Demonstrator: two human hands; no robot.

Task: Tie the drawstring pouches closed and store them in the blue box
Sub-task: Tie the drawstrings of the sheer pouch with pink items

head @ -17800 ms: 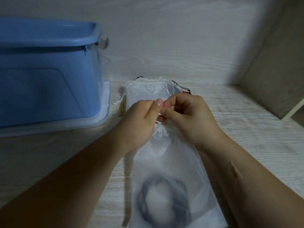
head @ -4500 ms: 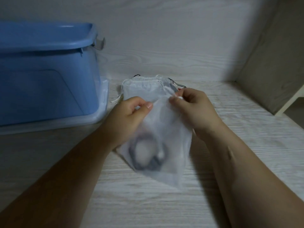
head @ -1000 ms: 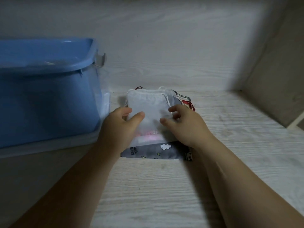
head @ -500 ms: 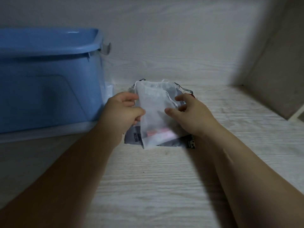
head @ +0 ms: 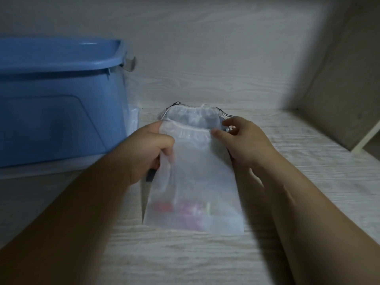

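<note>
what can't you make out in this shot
Head view only:
- Inside of the blue box: hidden by its own wall; its left part is cut off by the frame edge.
- The pink contents of the white pouch: blurred through the fabric, not identifiable.
- The pouch stack behind: mostly covered by the white pouch.

Dim, bluish light — soft blur, dark shadow upper right.

left hand (head: 148, 153) + right hand (head: 244, 140) grip white pouch (head: 197, 182) | blue box (head: 61, 99) at left
</note>
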